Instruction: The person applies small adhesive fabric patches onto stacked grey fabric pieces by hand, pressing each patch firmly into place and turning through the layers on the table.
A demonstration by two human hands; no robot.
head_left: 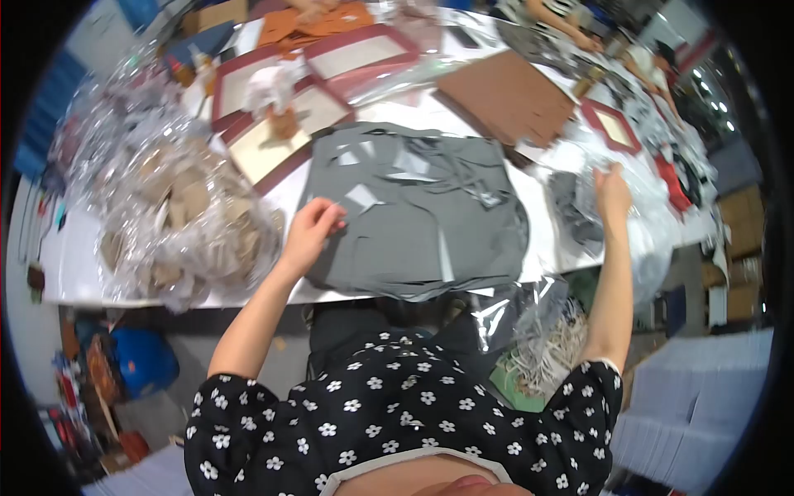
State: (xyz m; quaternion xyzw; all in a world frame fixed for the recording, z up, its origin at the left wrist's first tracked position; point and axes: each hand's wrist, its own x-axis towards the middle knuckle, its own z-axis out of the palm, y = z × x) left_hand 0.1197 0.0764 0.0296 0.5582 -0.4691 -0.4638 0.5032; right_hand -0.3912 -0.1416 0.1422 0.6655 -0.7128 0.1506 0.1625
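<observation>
A wide stack of grey cut pieces (397,240) lies on the table in front of me, with a few small whitish scraps (362,197) on top. At its left edge is my left hand (313,230), fingers curled together; whatever they may pinch is too small to make out. Out to the right, my right hand (612,188) is closed on a clear plastic bag (641,219). Dark grey pieces (573,211) show inside or under the plastic, just left of that hand.
Plastic bags of beige pieces (194,207) are heaped on the left. Maroon-rimmed trays (364,54) and a brown stack (504,95) stand at the back. Other people's hands (587,41) are at the far side. A bag of strips (546,355) sits below the table edge.
</observation>
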